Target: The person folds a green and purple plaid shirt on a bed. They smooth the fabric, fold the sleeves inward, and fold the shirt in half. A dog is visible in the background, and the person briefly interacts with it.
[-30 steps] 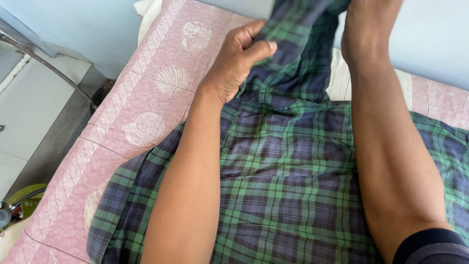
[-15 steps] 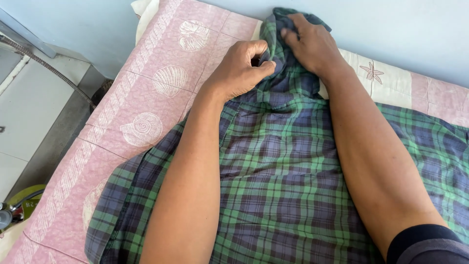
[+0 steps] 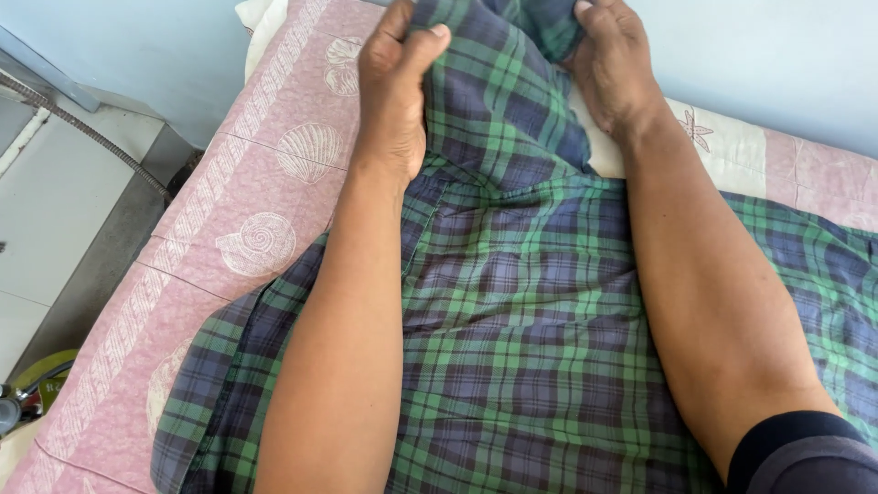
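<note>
Gathering the plaid cloth higher than a moment ago, left hand and right hand each keep a clenched grip on its bunched top above the bed.

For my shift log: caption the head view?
Both hands, left and right, grip a plaid shirt on a pink quilt.

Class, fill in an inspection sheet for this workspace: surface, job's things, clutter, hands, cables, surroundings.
Surface: pink quilt with shell patterns, covering a bed.
Job's things: green and blue plaid garment spread on the quilt, its far end bunched up.
Clutter: nothing seen.
Hands: left hand and right hand both grip the bunched far end.
Cables: ribbed hose at left, beside the bed.
Surroundings: pale blue wall; grey floor; yellow-green object at lower left.
</note>
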